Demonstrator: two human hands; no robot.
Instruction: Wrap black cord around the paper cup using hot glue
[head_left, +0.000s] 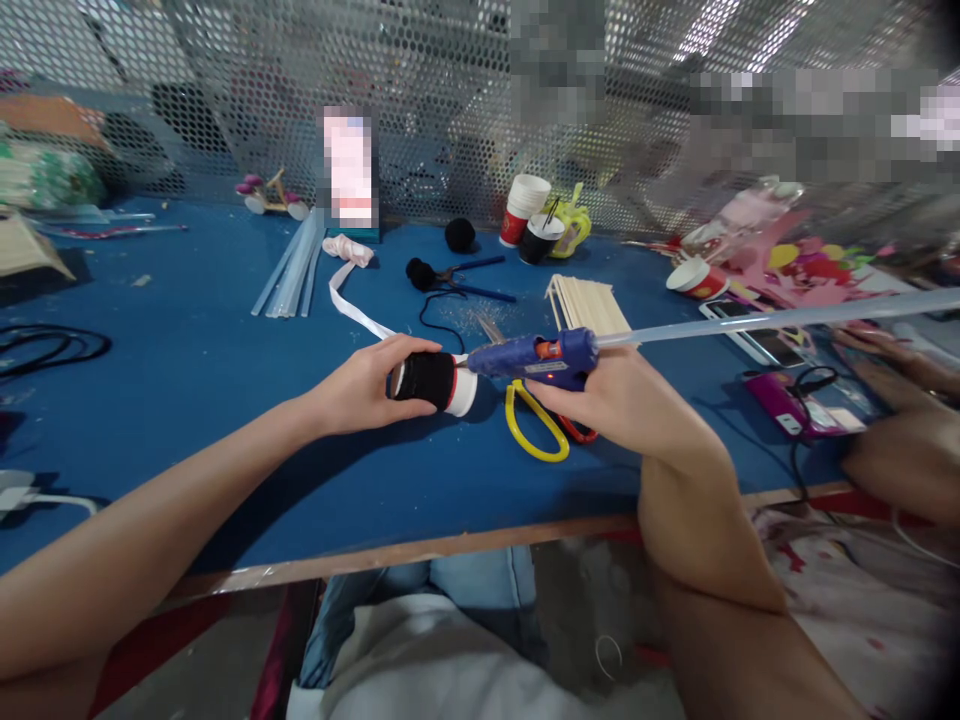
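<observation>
this looks like a craft workshop, with a blue glue gun, scissors, wooden sticks and long glue sticks at a blue table.

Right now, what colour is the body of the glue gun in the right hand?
Blue; the glue gun shows in the head view.

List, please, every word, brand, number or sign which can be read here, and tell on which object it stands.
No text can be read.
Blue glue gun: its pale label is too small.
Red-and-white paper cup: its print is too blurred.
Purple box: its pale markings are too blurred.
Upright panel: pixelated, unreadable.
</observation>
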